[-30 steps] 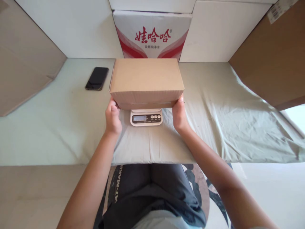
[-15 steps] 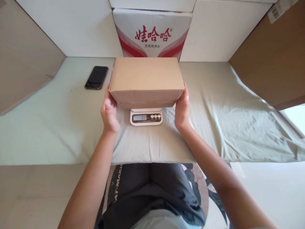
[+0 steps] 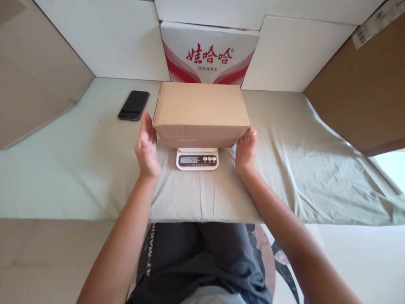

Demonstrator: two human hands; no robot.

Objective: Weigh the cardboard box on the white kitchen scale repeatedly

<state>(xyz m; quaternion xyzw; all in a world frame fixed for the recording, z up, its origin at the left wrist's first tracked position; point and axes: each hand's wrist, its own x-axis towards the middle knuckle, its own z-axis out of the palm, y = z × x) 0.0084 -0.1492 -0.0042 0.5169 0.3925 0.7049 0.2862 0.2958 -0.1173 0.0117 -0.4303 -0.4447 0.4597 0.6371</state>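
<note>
Loosely, the left hand [image 3: 148,152] and the right hand [image 3: 246,152] flank a brown carton [image 3: 202,105], fingers extended rather than clenched; whether the fingertips still press its sides, I cannot tell. The carton sits on a white scale [image 3: 198,166] in the middle of the table, overhanging it left and right and hiding its platform; only the near strip with buttons and a lit display [image 3: 189,160] shows, its digits too small to read surely. Left of the carton, beyond the left hand, a dark phone [image 3: 134,105] lies flat, near but apart. Just behind the carton on the far side stands a white box with red lettering [image 3: 210,52], its lower edge partly hidden, between plain white panels. Large brown cardboard walls close off the far left and far right. Under everything spreads a pale green cloth [image 3: 95,177], wrinkled most on the right.
</note>
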